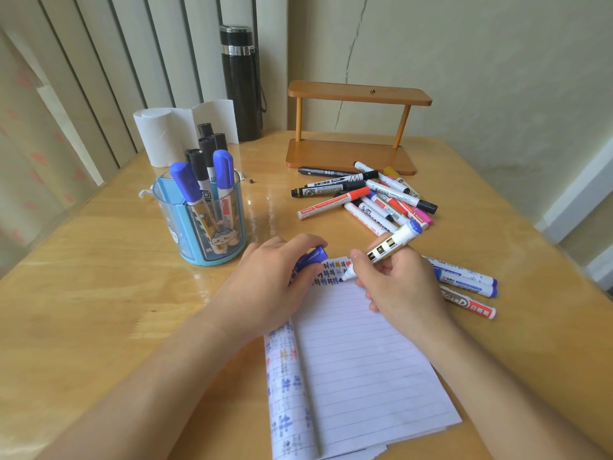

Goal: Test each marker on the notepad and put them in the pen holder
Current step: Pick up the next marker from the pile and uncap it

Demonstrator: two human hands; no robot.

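The right hand [398, 280] pinches a marker [388, 247] close to its writing end, with fingers and thumb curled round the white body. The marker is tilted. Its long line runs from the tip, low and to the left of this grip, up to the blue back end, high and to the right of it. The tip points down and left and meets the top edge of the notepad [365, 360], next to rows of small colored marks.

The left hand [272, 277] rests on the top left part of the notepad, with its fingers curled round a blue cap [313, 257]. The cap lies just to the left of the tip, near it but apart from it. I cannot tell which end of the cap faces the tip.

I think the cap goes back on next, so the tip and the cap have to line up and slide toward each other.

The pen holder [199, 227] is farther left and farther away, past the left hand, so the left hand is nearer to it. Some capped markers stand in it. A pile of markers [365, 197] lies beyond the right hand's grip, and three more markers [464, 280] lie just to its right.
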